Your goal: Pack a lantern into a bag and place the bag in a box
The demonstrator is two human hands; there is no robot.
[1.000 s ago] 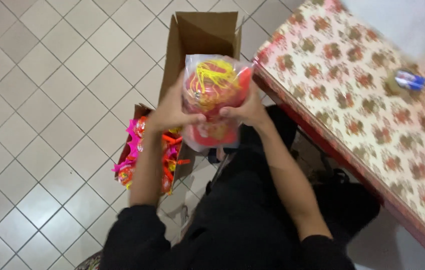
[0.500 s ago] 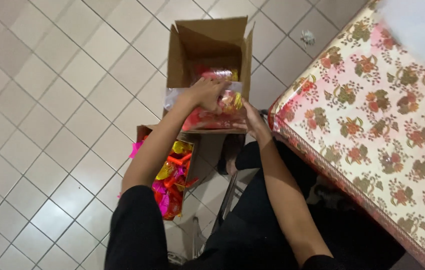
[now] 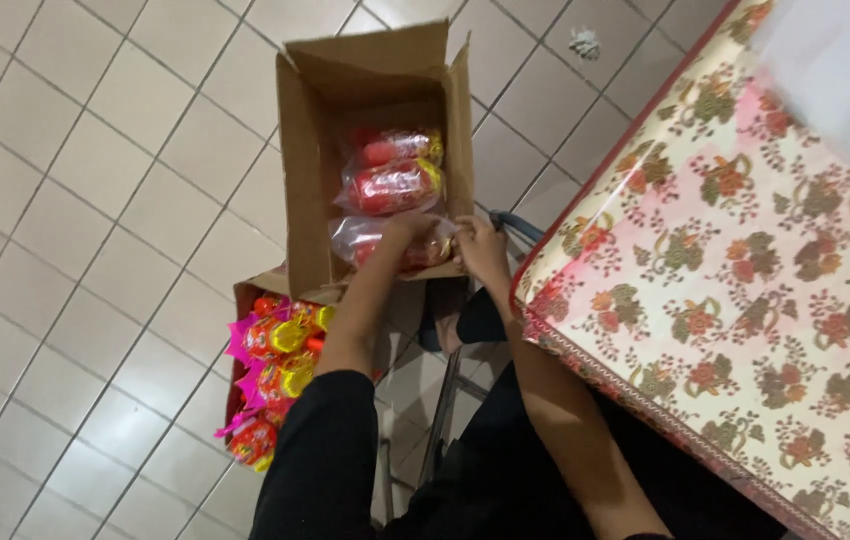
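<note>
- Both hands are down in the open cardboard box (image 3: 305,200) on the tiled floor, closed around the same clear packet (image 3: 385,245) of red and yellow bits — left hand (image 3: 407,232) on top near its middle, right hand (image 3: 480,245) pinching the end nearest the counter.
- That packet sits at the near edge of the box, right under the fingers. Two more packets (image 3: 395,170) like it lie just beyond the hands, deeper in the box.
- My take: keep it flat and slide it up snug against the ones beyond it, so the row stays tidy and nothing rides up on the wall.
- The plastic looks slippery and soft, so I'd press from the top with the left and guide with the right — not squeeze the contents.
- Watch the near flap; it stands close by the left wrist and could fold in under the packet.
- A second, lower box (image 3: 275,380) of pink, yellow and red pieces sits by the left elbow, and the floral-covered counter (image 3: 745,300) runs along the right forearm — easy to knock either.
</note>
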